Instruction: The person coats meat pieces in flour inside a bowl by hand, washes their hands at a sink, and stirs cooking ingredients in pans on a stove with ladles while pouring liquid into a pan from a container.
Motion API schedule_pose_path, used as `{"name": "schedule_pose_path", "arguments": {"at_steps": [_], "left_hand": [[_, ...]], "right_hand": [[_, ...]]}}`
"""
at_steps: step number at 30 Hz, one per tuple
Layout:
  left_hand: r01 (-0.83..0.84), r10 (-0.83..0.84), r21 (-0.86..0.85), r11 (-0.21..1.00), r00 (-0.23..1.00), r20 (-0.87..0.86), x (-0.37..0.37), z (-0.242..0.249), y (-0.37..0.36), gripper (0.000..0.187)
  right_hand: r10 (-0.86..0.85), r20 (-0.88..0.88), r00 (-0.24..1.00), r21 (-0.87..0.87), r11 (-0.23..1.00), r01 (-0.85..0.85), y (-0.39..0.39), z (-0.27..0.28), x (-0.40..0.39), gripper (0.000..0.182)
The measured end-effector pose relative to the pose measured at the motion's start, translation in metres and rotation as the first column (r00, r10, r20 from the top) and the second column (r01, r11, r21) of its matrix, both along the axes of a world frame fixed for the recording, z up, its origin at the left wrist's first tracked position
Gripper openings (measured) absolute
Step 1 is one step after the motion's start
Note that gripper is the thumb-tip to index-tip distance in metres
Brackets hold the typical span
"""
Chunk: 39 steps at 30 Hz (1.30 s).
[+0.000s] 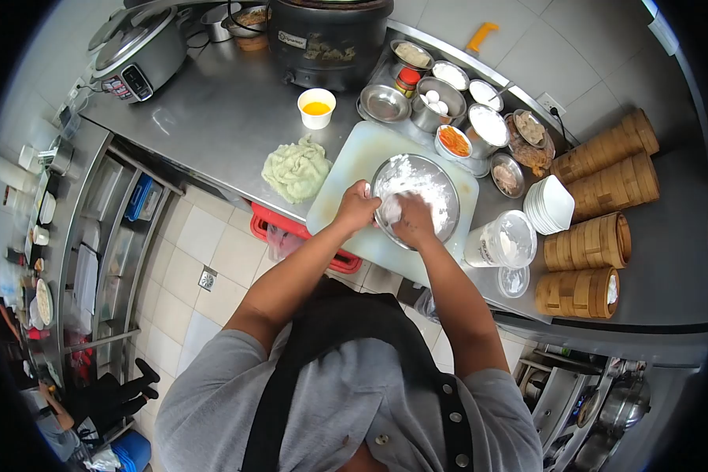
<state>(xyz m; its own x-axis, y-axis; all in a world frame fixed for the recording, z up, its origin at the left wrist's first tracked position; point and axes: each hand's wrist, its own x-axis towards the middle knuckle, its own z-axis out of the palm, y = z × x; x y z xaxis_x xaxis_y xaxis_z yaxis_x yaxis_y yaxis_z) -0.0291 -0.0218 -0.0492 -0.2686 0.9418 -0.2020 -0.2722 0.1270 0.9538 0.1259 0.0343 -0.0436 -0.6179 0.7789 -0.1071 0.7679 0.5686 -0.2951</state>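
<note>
A steel mixing bowl [454, 193] with white flour [415, 175] in it sits on a pale cutting board [352, 161]. My left hand [359, 207] grips the bowl's near left rim. Inside the bowl, my right hand [411, 219] is down in the flour, its fingers whitened and smeared by motion. A mound of pale green dough [296, 171] lies on the steel counter, left of the board. Behind the dough stands a white cup of yellow liquid [317, 108].
Small bowls, including one of shredded carrot [453, 141] and one of eggs [435, 102], crowd the back right. A plastic flour tub [502, 241], stacked white dishes [549, 203] and bamboo steamers [586, 242] stand right. Another person [94, 409] is far left.
</note>
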Motion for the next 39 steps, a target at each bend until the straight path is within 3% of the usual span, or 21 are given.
{"name": "schedule_pose_path", "arguments": {"at_steps": [1,2,5,6,7,9,12,15,18,19,21,24,27,28,29,31,32,36,39], "left_hand": [[0.01,-0.01,0.004,1.0,1.0,-0.001,-0.007,-0.007,0.0,0.01],[0.023,-0.023,0.005,1.0,1.0,-0.002,-0.012,-0.014,0.0,0.01],[0.094,-0.093,-0.014,0.995,0.994,0.058,-0.02,-0.014,0.002,0.011],[0.111,-0.11,-0.024,0.994,0.993,0.051,-0.021,-0.009,0.003,0.012],[0.127,-0.126,-0.035,0.991,0.991,0.045,-0.021,-0.003,0.003,0.012],[0.152,-0.151,-0.032,0.988,0.988,0.028,-0.021,0.002,0.002,0.014],[0.184,-0.182,0.027,0.983,0.982,-0.048,-0.015,0.002,0.004,0.015],[0.216,-0.202,0.067,0.974,0.963,-0.179,-0.007,0.008,0.006,0.015],[0.264,-0.243,0.055,0.963,0.936,-0.254,-0.009,0.031,0.006,0.015],[0.277,-0.25,0.061,0.959,0.927,-0.279,-0.009,0.029,0.009,0.015],[0.272,-0.247,0.061,0.96,0.931,-0.27,-0.008,0.023,0.012,0.014],[0.247,-0.237,0.039,0.968,0.954,-0.182,-0.006,0.018,0.012,0.013],[0.243,-0.234,0.029,0.97,0.955,-0.18,-0.004,0.022,0.012,0.012],[0.235,-0.223,0.024,0.972,0.948,-0.226,-0.004,0.028,0.011,0.012],[0.226,-0.213,0.018,0.974,0.939,-0.27,-0.004,0.032,0.01,0.012],[0.238,-0.232,0.027,0.971,0.961,-0.153,-0.003,0.021,0.015,0.013],[0.244,-0.241,0.029,0.969,0.966,-0.096,-0.004,0.015,0.017,0.013],[0.247,-0.244,0.013,0.969,0.964,-0.104,-0.016,0.001,0.02,0.013],[0.233,-0.233,-0.019,0.972,0.972,-0.024,-0.023,-0.011,0.018,0.012]], "right_hand": [[0.127,-0.071,0.989,-0.08,0.988,-0.133,0.004,-0.005,0.0,0.058],[0.136,-0.146,0.98,-0.064,0.987,-0.146,0.004,-0.01,0.007,0.054],[0.119,-0.018,0.993,-0.028,0.992,-0.12,0.021,-0.005,0.029,0.055],[-0.015,0.09,0.996,-0.005,1.0,0.016,0.015,0.022,0.027,0.059],[-0.015,0.084,0.996,-0.04,0.999,0.018,0.025,0.024,0.034,0.067],[-0.206,-0.007,0.978,-0.071,0.976,0.205,0.028,0.02,0.037,0.076],[-0.256,-0.032,0.966,-0.047,0.966,0.254,0.014,-0.01,0.021,0.082],[-0.249,-0.259,0.933,-0.112,0.967,0.227,0.01,-0.021,0.009,0.08],[-0.218,-0.362,0.906,-0.266,0.956,0.124,0.021,0.001,0.015,0.069],[-0.325,-0.36,0.875,-0.311,0.926,0.216,0.014,0.04,0.009,0.058],[-0.298,-0.601,0.742,-0.346,0.933,0.095,0.036,0.035,0.031,0.051],[-0.229,-0.43,0.873,-0.34,0.937,0.078,0.032,0.066,0.047,0.059],[-0.188,0.004,0.982,-0.096,0.978,0.188,0.02,0.009,0.058,0.07],[-0.188,0.109,0.976,0.023,0.982,0.187,0.008,0.0,0.048,0.085],[-0.241,0.081,0.967,-0.003,0.97,0.242,0.005,-0.005,0.041,0.087],[-0.349,0.025,0.937,-0.058,0.935,0.35,-0.002,0.008,0.025,0.09],[-0.351,-0.03,0.936,-0.161,0.926,0.342,0.006,0.01,0.025,0.094],[-0.299,-0.451,0.841,-0.25,0.947,0.203,0.021,0.025,0.037,0.084],[-0.157,-0.302,0.94,-0.062,0.987,0.146,0.031,0.052,0.048,0.074]]}}
